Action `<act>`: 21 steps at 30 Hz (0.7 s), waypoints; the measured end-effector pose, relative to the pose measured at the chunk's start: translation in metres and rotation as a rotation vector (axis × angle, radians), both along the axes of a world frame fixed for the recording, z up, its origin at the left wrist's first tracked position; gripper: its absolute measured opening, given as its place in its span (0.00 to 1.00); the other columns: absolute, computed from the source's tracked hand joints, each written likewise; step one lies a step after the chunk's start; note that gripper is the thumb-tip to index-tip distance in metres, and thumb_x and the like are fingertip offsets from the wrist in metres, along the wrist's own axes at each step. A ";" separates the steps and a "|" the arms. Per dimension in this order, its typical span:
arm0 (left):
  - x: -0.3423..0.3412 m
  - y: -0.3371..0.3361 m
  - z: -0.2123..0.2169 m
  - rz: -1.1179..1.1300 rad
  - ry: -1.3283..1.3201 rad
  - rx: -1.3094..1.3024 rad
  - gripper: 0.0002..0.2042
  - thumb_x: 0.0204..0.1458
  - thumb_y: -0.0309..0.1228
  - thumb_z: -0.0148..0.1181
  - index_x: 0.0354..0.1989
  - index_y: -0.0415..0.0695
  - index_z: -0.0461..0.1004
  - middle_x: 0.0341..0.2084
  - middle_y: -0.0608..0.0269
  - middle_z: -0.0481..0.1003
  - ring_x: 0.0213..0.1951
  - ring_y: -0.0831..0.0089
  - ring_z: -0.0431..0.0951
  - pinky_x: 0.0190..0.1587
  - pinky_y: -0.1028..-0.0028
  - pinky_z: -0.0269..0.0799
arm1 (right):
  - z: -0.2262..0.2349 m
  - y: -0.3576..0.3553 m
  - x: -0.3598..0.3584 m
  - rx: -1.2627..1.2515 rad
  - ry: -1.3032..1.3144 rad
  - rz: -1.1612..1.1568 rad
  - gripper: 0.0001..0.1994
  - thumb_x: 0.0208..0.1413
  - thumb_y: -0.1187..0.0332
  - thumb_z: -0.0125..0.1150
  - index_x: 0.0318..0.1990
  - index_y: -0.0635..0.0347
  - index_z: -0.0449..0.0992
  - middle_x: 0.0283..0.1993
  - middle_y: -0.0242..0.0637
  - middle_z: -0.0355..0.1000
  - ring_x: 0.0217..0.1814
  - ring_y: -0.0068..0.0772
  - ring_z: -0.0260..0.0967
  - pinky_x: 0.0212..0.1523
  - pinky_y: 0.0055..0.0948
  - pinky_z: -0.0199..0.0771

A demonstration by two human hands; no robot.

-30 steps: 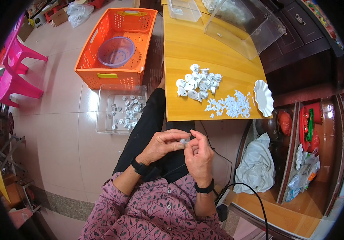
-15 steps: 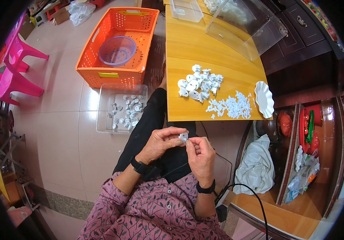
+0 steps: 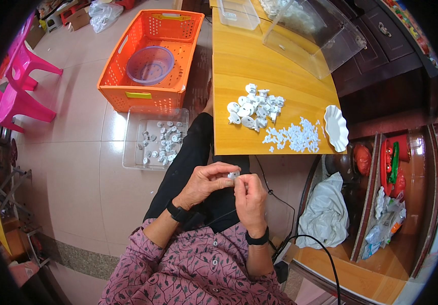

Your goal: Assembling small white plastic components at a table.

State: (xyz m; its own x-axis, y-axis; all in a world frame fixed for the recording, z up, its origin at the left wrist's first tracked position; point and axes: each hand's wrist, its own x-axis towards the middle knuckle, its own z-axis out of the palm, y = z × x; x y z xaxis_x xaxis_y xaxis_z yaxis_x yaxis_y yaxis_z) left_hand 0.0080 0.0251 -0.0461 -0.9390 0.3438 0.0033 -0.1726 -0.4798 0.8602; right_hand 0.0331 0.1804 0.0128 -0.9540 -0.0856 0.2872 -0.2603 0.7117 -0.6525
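Note:
Above my lap, my left hand [image 3: 210,182] pinches a small white plastic part [image 3: 233,175] between thumb and fingers. My right hand [image 3: 250,198] meets it from the other side, thumb and forefinger pressed together at the part's edge; what lies between those fingertips is hidden. Just beyond my hands, on the yellow wooden table [image 3: 275,56], sits a heap of similar white round plastic parts [image 3: 248,122]. A spread of tiny white plastic pieces [image 3: 296,137] lies to its right, by the table's near edge.
A white scalloped dish [image 3: 336,128] rests at the table's right edge. On the floor to the left, a clear plastic bin [image 3: 133,152] contains several small parts, before an orange crate [image 3: 140,105] with a purple basket [image 3: 150,65]. A black cable [image 3: 326,249] curves at the right.
My right hand has turned slightly, its fingers curling more and its wrist shifting a little left. The left hand stays almost in place with the white part.

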 end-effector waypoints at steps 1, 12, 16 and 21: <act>-0.001 0.000 0.001 0.001 -0.007 0.017 0.15 0.56 0.23 0.64 0.52 0.39 0.78 0.48 0.61 0.78 0.49 0.75 0.78 0.53 0.77 0.74 | 0.000 0.003 0.002 -0.128 -0.106 -0.028 0.05 0.62 0.72 0.59 0.38 0.64 0.71 0.30 0.37 0.72 0.27 0.27 0.70 0.28 0.27 0.70; -0.001 -0.005 0.002 0.000 -0.071 0.064 0.16 0.55 0.22 0.65 0.52 0.38 0.78 0.48 0.59 0.77 0.48 0.73 0.79 0.53 0.75 0.76 | -0.003 0.001 0.001 -0.355 -0.288 -0.057 0.06 0.64 0.70 0.59 0.38 0.63 0.72 0.27 0.38 0.74 0.25 0.26 0.74 0.25 0.28 0.73; -0.001 -0.010 0.012 0.003 -0.032 -0.006 0.15 0.54 0.20 0.65 0.50 0.38 0.79 0.47 0.61 0.78 0.46 0.74 0.79 0.52 0.76 0.76 | -0.001 -0.001 -0.001 -0.229 -0.262 -0.020 0.05 0.63 0.72 0.59 0.38 0.65 0.72 0.29 0.36 0.74 0.26 0.23 0.72 0.27 0.25 0.72; -0.006 -0.036 0.017 0.041 0.008 -0.056 0.15 0.52 0.19 0.65 0.49 0.37 0.79 0.45 0.61 0.79 0.46 0.74 0.79 0.51 0.76 0.75 | 0.003 -0.013 -0.010 -0.295 -0.276 0.031 0.05 0.63 0.73 0.59 0.38 0.66 0.73 0.30 0.34 0.73 0.27 0.19 0.71 0.28 0.21 0.72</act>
State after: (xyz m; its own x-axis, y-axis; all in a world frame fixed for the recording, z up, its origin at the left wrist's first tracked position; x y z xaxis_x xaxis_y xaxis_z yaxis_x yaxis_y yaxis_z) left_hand 0.0020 -0.0110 -0.0286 -0.9523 0.3051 -0.0077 -0.1472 -0.4370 0.8873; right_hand 0.0228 0.1673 0.0162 -0.9970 -0.0677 0.0371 -0.0650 0.4776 -0.8762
